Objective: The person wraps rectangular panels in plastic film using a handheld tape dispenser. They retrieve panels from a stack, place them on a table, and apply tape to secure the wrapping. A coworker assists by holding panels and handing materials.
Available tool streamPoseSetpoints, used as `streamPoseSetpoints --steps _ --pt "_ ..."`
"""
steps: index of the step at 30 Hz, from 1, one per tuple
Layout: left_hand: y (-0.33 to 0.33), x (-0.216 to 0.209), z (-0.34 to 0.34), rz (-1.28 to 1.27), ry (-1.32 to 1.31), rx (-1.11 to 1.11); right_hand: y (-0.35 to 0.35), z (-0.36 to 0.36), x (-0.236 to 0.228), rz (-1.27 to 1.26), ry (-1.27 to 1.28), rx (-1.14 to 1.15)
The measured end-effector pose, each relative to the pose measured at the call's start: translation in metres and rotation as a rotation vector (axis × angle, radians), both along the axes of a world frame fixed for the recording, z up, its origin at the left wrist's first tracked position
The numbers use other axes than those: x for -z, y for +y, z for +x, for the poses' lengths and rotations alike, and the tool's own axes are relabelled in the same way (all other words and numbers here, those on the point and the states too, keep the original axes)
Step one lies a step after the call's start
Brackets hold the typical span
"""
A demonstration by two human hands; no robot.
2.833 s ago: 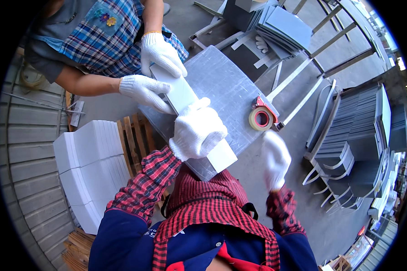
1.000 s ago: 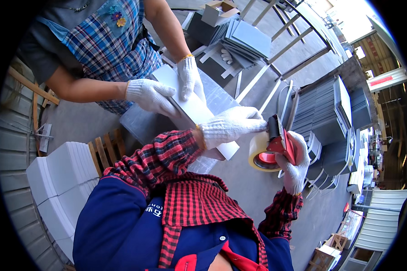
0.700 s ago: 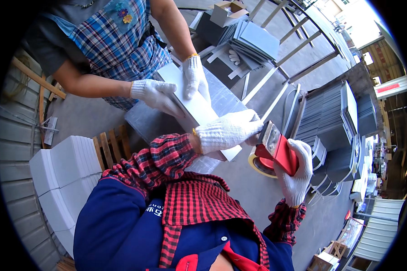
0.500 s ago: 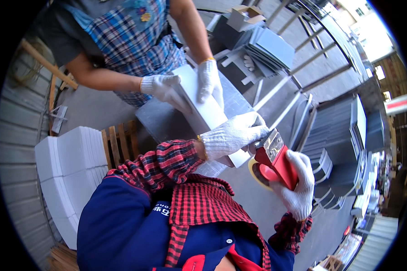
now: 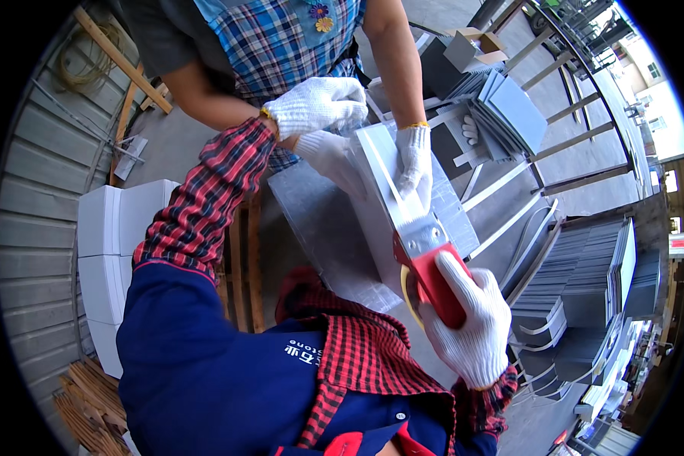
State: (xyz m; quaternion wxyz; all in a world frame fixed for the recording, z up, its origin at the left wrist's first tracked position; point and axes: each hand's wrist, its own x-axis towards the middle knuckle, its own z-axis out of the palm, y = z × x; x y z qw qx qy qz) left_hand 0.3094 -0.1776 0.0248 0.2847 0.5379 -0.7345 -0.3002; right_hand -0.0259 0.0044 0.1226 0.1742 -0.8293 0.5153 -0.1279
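Note:
My right hand (image 5: 470, 323), in a white knit glove, grips a red tape dispenser (image 5: 442, 285) with a metal head. The head rests against the near end of a long white carton (image 5: 371, 216), and a strip of tape (image 5: 384, 163) appears to run along the carton's top. My left hand (image 5: 318, 105), also gloved, hovers by the carton's far end with curled fingers; whether they hold anything is hidden. A co-worker's gloved hands (image 5: 415, 167) press the carton from both sides. It stands on a grey metal-topped table (image 5: 311, 209).
White cartons or blocks (image 5: 102, 220) are stacked at left beside a wooden pallet (image 5: 243, 266). Grey sheets (image 5: 509, 114) lie piled beyond the table. At right stand racks of grey slabs (image 5: 566, 273). A co-worker in a plaid apron (image 5: 281, 45) stands opposite.
My left hand has moved from beside the dispenser to the carton's far end. My right hand has brought the dispenser onto the carton's near end. The co-worker still holds the carton, now more upright.

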Motion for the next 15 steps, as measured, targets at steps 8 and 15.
streamPoseSetpoints --steps 8,15 --pt "-0.043 0.07 -0.001 0.29 0.187 0.088 -0.027 0.046 -0.003 0.017 0.228 0.075" --pt "-0.03 0.103 -0.02 0.199 -0.125 0.119 -0.022 0.057 -0.001 0.0 0.301 0.1"
